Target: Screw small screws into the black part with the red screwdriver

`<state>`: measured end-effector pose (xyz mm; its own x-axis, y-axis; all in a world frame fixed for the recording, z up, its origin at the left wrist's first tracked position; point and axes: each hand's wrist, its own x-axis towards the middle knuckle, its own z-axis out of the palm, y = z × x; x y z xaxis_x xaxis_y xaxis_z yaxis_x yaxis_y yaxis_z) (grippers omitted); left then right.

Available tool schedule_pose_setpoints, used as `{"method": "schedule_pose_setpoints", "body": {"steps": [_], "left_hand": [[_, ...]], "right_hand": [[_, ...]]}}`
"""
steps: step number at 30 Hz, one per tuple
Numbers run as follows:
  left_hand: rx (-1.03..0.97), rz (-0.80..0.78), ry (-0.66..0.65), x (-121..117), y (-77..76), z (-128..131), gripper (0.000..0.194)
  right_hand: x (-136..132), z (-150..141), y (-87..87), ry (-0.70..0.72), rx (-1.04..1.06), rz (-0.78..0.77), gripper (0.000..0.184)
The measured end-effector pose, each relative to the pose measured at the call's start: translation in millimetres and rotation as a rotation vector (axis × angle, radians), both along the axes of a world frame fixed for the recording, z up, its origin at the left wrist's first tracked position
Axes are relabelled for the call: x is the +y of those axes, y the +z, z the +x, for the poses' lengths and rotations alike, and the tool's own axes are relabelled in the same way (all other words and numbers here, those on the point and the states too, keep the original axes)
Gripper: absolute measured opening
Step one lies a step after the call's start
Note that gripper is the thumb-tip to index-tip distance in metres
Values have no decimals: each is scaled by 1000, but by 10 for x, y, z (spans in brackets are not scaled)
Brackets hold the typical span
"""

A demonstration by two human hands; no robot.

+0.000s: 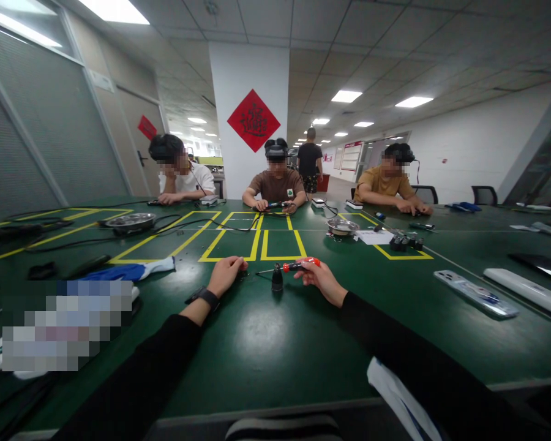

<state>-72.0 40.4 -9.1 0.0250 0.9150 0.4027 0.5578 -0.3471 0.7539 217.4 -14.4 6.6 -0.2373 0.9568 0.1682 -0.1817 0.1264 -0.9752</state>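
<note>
At the far left of the green surface (257, 349), a blue-and-white cloth item (123, 271), perhaps a glove, lies beside a pile blurred beyond reading. Behind it, black cables run around a steel bowl (138, 219), and across the surface a person in a white top (195, 174) leans head on hand.

Next comes the left hand (227, 274), with a black wristband (207, 298) behind it. It rests low over the surface, fingers curled together; whether they pinch anything I cannot tell. Yellow tape (257, 239) marks out rectangles beyond it, and a person in a brown top (275, 182) sits past those.

Between the two hands a black conical piece (277, 282) stands upright, narrow end up. The shaft of a red-and-black screwdriver (298, 265) crosses by its top, pointing left; contact is unclear. The right hand (324, 280) grasps the handle, just right of the cone.

Farther right and back are a second steel bowl (342, 228), a sheet of white paper (375, 237) and a cluster of small black parts (406, 243), with a person in a tan top (386, 184) opposite. A phone (475, 294) and a long white case (528, 291) lie at the right.
</note>
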Motion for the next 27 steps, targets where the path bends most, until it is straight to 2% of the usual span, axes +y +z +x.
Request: {"method": "schedule_pose_setpoints", "body": {"steps": [7, 10, 17, 21, 25, 27], "left_hand": [[-105, -51, -25, 14, -23, 12, 38], [-177, -91, -22, 17, -33, 15, 39], [-195, -120, -21, 9, -25, 13, 41], [-141, -85, -15, -44, 18, 35, 39], [69, 40, 32, -116, 79, 88, 35], [135, 77, 8, -140, 100, 115, 36]], "right_hand": [[-9, -5, 14, 42, 26, -23, 36], [-10, -11, 13, 65, 33, -32, 35], [-19, -16, 28, 77, 33, -52, 31], [-15, -20, 20, 61, 76, -38, 30], [9, -20, 2, 9, 134, -49, 30], [17, -15, 4, -8, 162, -69, 30]]}}
